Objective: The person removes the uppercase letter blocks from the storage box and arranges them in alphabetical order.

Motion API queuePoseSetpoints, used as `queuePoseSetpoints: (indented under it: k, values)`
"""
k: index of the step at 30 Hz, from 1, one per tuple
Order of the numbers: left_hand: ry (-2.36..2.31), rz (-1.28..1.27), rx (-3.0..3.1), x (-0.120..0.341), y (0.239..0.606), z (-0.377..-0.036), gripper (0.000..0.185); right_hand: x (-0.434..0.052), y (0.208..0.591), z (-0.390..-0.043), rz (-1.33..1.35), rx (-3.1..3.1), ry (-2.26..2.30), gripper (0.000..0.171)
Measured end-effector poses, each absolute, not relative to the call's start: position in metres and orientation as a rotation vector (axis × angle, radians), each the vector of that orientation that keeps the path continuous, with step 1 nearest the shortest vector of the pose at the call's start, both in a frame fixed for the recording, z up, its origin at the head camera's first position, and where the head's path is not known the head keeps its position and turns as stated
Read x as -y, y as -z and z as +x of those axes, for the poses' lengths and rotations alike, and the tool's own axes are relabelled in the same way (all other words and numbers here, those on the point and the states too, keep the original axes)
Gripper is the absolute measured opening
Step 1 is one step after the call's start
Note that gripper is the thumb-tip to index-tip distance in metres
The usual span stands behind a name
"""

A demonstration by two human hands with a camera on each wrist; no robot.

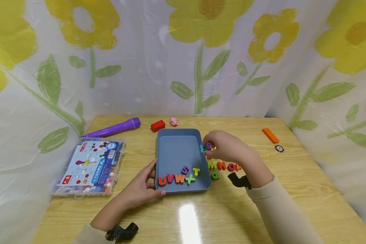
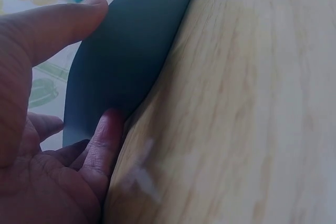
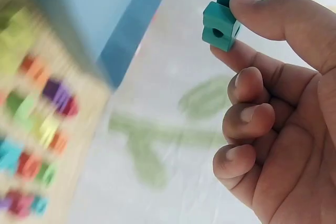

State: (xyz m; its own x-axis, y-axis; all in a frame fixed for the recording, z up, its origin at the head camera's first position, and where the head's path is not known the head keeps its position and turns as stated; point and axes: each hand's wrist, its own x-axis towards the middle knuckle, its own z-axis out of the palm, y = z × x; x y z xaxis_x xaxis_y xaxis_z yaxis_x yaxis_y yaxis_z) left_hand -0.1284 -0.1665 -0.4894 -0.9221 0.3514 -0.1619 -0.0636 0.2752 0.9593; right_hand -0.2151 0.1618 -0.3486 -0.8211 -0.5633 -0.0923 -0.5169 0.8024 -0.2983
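My right hand (image 1: 224, 145) pinches a teal letter block (image 3: 220, 22) between thumb and index finger, over the right rim of the blue-grey tray (image 1: 177, 149). The other fingers of that hand curl in toward the palm. My left hand (image 1: 140, 186) holds the tray at its near left corner, thumb by the front wall and fingers along the left side. Inside the tray, a red U (image 1: 162, 181), pink V (image 1: 170, 178), orange W (image 1: 179, 179) and green X (image 1: 189, 179) line the near edge. A purple S (image 1: 185, 170) and yellow T (image 1: 196, 171) lie just behind them.
Right of the tray lie more letters, among them a yellow M (image 1: 212, 165) and red N (image 1: 221, 165). A clear-lidded kit box (image 1: 89, 166) and purple microphone (image 1: 109, 129) sit left. A red block (image 1: 158, 126) and pink pig (image 1: 173, 121) stand behind; an orange bar (image 1: 270, 135) lies far right.
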Motion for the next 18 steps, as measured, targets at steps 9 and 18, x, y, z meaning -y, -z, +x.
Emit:
queuePoseSetpoints:
  k: [9, 18]
  values:
    - [-1.684, 0.231, -2.198, 0.168, 0.489, -0.127, 0.12, -0.235, 0.397, -0.183, -0.657, -2.79, 0.469, 0.013]
    - [-1.671, 0.245, -2.207, 0.165, 0.487, -0.128, 0.12, -0.238, 0.43, -0.17, -0.614, -2.806, 0.352, 0.019]
